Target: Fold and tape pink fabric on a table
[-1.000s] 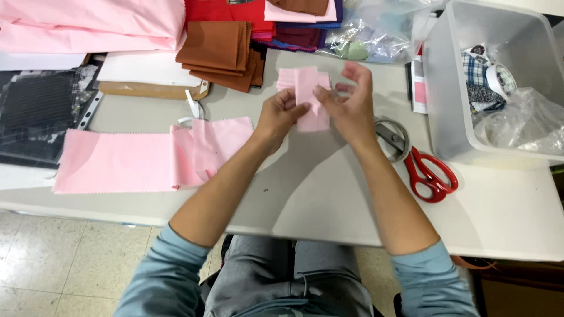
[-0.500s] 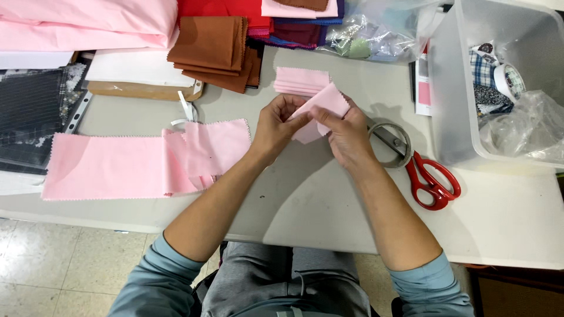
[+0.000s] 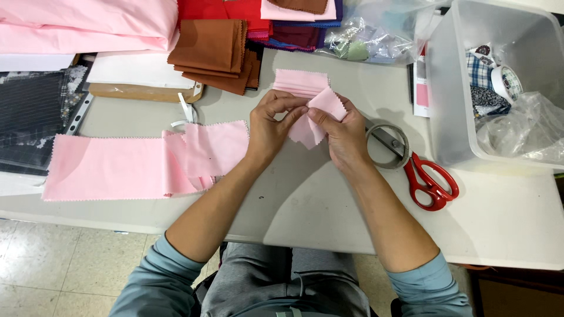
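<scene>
Pink fabric swatch pinched between both hands: left hand, right hand, fingers closed.

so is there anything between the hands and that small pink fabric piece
No, nothing visible. Both the left hand and the right hand already pinch the small pink fabric piece directly, held just above the table.
</scene>
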